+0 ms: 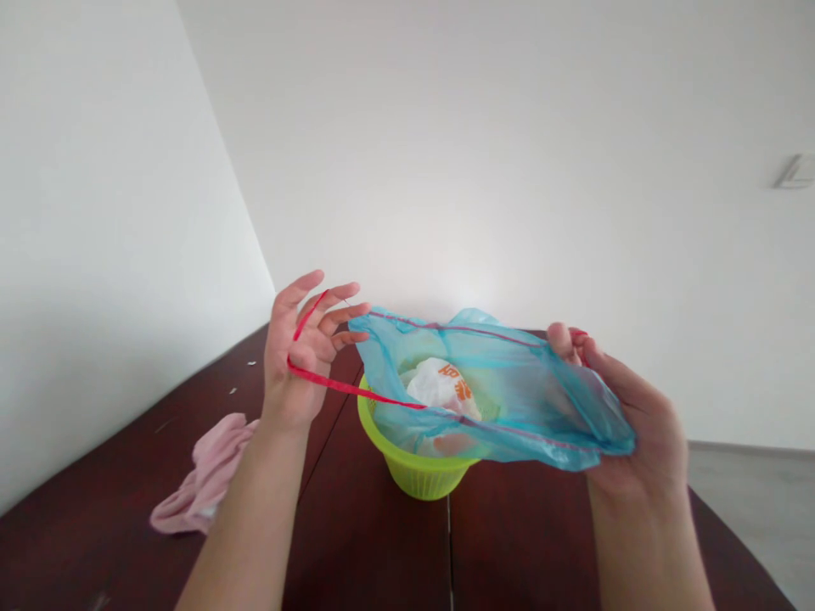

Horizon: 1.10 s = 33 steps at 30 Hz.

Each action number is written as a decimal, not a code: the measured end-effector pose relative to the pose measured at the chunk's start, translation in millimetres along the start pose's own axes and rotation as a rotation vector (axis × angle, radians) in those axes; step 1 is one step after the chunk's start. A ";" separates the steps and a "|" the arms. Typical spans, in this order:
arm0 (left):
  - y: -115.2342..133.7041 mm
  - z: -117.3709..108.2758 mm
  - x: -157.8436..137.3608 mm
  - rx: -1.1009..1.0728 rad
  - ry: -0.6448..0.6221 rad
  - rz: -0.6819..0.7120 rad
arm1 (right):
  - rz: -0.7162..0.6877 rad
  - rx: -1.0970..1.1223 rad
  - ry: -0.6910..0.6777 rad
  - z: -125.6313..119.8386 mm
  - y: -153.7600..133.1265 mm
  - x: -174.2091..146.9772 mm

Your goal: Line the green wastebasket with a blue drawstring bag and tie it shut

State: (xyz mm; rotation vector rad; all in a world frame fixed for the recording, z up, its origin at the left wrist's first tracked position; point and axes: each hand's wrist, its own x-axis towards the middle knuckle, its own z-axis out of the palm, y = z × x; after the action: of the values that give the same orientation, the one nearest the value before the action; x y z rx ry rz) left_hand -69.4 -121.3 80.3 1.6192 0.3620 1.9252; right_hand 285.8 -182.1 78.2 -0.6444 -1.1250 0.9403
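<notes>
A translucent blue drawstring garbage bag [509, 373] is stretched wide between my hands. It lines a yellow-green plastic basket [420, 475]. Inside lies a crumpled white plastic bag [439, 382] with orange print. The red drawstring [350, 389] loops around my left hand [306, 348], whose fingers are spread apart rather than gripping. At the other end, my right hand [624, 390] has its fingers curled around the drawstring and the bag's edge; part of the grip is hidden by the blue plastic.
Basket and bag stand on a dark reddish-brown table [375, 552] with seams across its top. A pink cloth [210, 475] lies left of my left forearm. Small white scraps [233, 391] dot the table at the left. White walls [446, 153] rise behind and on the left.
</notes>
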 end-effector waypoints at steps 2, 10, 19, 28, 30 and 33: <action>-1.7 0.4 -1.0 -0.016 -0.052 -0.014 | 0.026 0.079 -0.023 3.0 2.1 -4.0; -3.7 -3.6 -3.0 -0.037 -0.177 -0.137 | -0.074 0.019 -0.121 1.8 12.6 -6.6; 5.2 9.7 -7.5 -0.087 -0.264 -0.254 | 0.070 0.075 -0.322 16.1 18.7 -0.7; -4.3 1.9 0.0 0.029 0.052 -0.009 | 0.028 -0.050 -0.584 8.9 32.4 -0.4; -6.1 -3.0 1.6 0.073 0.159 0.017 | 0.075 -0.096 -0.587 7.9 31.4 -1.0; -6.8 -11.2 4.6 0.102 0.267 0.046 | -0.046 -0.126 -0.422 10.3 31.8 -0.1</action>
State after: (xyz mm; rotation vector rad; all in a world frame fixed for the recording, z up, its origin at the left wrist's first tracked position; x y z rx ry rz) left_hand -78.8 -111.4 77.7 1.4451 0.5420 2.1962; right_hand 266.7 -167.3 55.2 -0.5305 -1.5771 0.9975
